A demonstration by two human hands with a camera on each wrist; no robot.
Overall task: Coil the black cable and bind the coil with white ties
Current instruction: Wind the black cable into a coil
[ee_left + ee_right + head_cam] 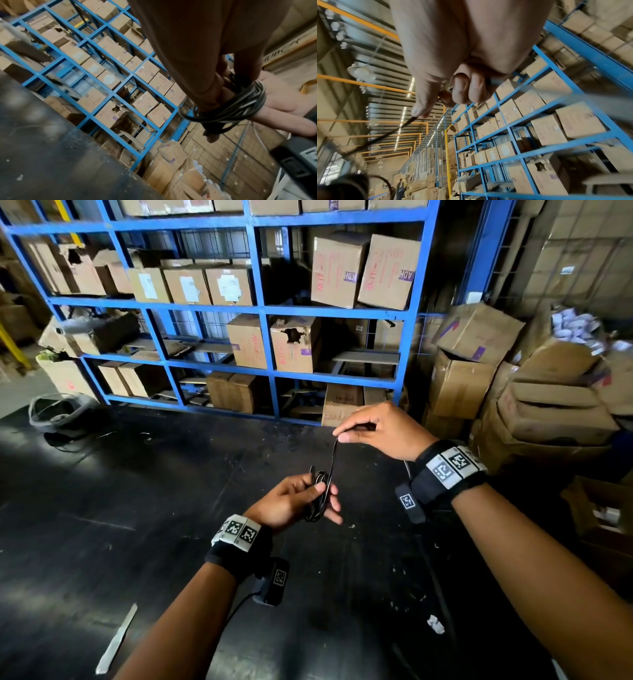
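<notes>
The left hand [291, 501] grips the coil [320, 494], fingers curled round it. Above, the right hand [380, 429] pinches the cable [333, 455] taut.

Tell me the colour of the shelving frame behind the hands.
Blue: the shelving frame is painted blue metal, clearest in the head view.

Thin black rubber cable [320, 491], glossy, grey highlights along the loops. Black fabric wristbands [239, 553] carrying white tiles printed with black square codes. Matte black desk [137, 508], scuffed, flecked with white scraps. Blue-painted steel shelving [260, 309]. Plain brown cardboard boxes [337, 272] with purple-red print and white labels. Yellow post [13, 344] at far left. Orange roof beams [368, 83] in the right wrist view.
</notes>
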